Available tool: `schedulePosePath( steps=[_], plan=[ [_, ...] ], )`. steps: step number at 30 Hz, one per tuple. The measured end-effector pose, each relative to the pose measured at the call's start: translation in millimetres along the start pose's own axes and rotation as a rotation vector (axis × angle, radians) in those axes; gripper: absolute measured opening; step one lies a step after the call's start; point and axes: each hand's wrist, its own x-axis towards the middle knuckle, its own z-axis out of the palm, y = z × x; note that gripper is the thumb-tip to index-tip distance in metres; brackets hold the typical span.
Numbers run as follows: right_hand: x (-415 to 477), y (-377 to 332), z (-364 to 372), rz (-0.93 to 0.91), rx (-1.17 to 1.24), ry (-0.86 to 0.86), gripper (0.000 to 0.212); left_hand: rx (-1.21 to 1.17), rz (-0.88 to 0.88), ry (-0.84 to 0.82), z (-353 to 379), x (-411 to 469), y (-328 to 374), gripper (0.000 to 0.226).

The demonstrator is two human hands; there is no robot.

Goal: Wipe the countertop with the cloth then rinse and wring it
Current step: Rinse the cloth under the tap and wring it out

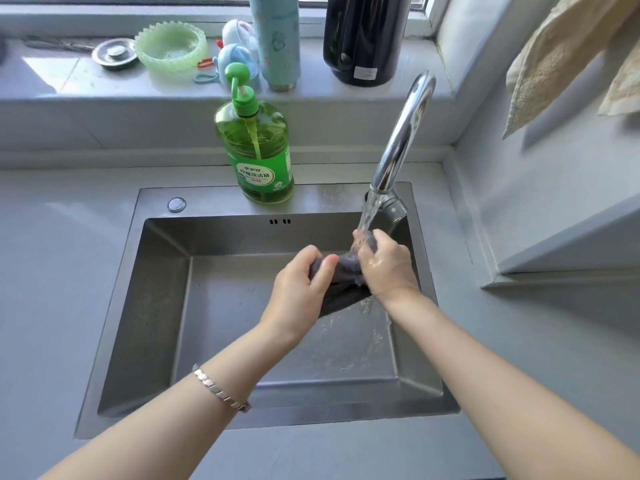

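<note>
Cloth: a dark grey cloth, bunched up and wet, is held between both hands over the right part of the sink basin, under the running water.
Left hand: the left hand is curled around the left end of the cloth, thumb on top and fingers wrapped beneath it.
Right hand: the right hand is clenched around the right end of the cloth, and its fingertips reach up into the stream.
Water: a stream falls from the spout onto the cloth and the right hand, then splashes onto the sink floor below.
Faucet: the chrome faucet rises from the back right corner of the sink and arches forward.
Sink: the steel sink is set into the grey counter.
Soap bottle: a green pump bottle stands on the sink's back ledge, left of the faucet.
Windowsill: a pale green bowl, a light blue flask and a black kettle stand along it.
Bracelet: a silver bracelet sits on the left forearm.
</note>
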Motion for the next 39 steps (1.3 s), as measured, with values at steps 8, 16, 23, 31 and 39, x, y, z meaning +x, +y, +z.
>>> schedulePosePath(
  steps=[8, 16, 23, 31, 39],
  plan=[
    [-38, -16, 10, 0.084, 0.391, -0.024, 0.025, -0.385, -0.475, 0.012, 30, 23, 5, 0.026],
    [-29, -33, 31, 0.185, 0.508, 0.005, 0.015, -0.568, -0.564, -0.092, 28, 20, 13, 0.030],
    [1, -16, 20, 0.256, 0.416, -0.103, 0.035, -0.076, -0.129, -0.191, 9, 8, 13, 0.041],
    [8, 4, -9, 0.096, 0.171, -0.024, 0.021, 0.062, -0.076, 0.010, -6, 9, 4, 0.039],
    [-45, -26, 19, 0.087, 0.441, -0.062, 0.028, -0.465, -0.524, -0.123, 29, 20, 10, 0.027]
  ],
)
